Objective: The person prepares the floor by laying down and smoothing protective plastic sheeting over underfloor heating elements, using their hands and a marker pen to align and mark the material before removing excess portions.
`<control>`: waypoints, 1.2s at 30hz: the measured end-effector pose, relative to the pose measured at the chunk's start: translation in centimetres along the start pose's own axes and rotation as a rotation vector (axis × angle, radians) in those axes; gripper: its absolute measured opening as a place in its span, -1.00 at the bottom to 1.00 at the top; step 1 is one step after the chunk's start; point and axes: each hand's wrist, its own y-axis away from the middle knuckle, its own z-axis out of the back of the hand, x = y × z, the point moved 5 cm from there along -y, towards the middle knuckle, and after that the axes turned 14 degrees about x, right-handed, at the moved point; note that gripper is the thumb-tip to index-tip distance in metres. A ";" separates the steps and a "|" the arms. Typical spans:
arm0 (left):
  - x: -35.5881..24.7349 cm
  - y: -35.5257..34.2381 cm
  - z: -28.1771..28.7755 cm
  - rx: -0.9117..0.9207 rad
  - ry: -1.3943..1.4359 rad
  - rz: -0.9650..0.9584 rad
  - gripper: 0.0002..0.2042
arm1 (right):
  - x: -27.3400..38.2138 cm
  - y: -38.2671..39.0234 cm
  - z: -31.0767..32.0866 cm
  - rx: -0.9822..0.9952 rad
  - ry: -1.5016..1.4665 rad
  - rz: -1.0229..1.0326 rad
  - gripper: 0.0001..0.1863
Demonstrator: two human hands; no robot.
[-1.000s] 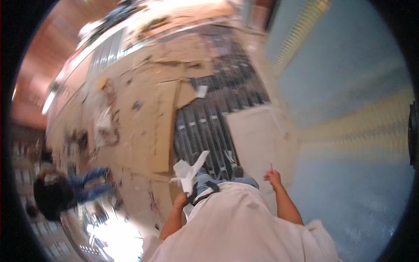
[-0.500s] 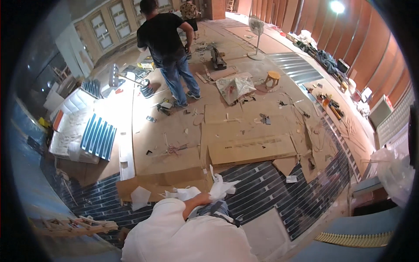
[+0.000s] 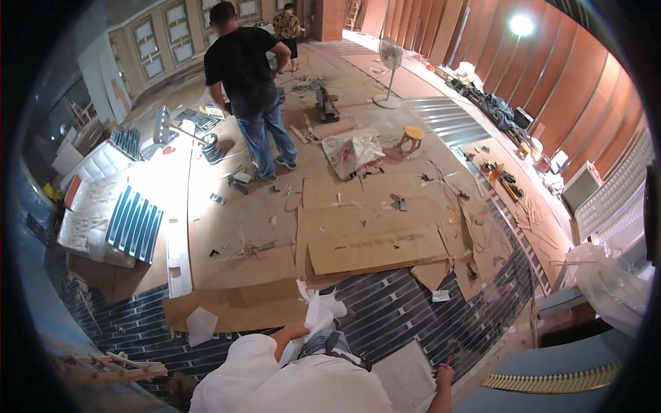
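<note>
My left hand (image 3: 297,331) is closed on a crumpled white sheet (image 3: 321,310), paper or thin plastic, that stands up in front of my waist. Its fingers are partly hidden by the sheet. Low on the right, my right hand (image 3: 445,376) is closed round a thin red pen-like thing (image 3: 448,361), too small to name surely. That hand is over the dark slatted floor, beside a pale flat panel (image 3: 406,375).
Brown cardboard (image 3: 375,251) covers the floor ahead. Two people, one in a black shirt (image 3: 241,69), stand beyond. A fan (image 3: 390,58), a wooden stool (image 3: 412,135), scattered tools (image 3: 506,182) and a white-wrapped stack (image 3: 93,217) are around. A wooden ladder-like frame (image 3: 110,372) is near left.
My right hand has come into view at the lower right with the thin red thing. The white sheet in my left hand is bunched more narrowly. My view has shifted slightly.
</note>
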 end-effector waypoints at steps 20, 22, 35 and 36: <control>1.7 0.6 1.9 -0.167 -0.012 -0.067 -0.59 | -2.2 -2.4 -2.4 0.155 -0.012 -0.125 -0.95; -1.4 0.3 1.9 -0.142 0.013 -0.136 -0.60 | -3.8 -2.4 0.4 0.126 0.068 -0.175 -0.92; -0.9 3.2 2.9 -0.144 0.010 -0.197 -0.54 | -6.2 -3.1 -5.5 0.352 1.119 -0.116 -0.76; -1.7 3.0 3.4 -0.136 0.013 -0.210 -0.54 | -6.8 -3.1 -5.3 0.352 1.173 -0.137 -0.74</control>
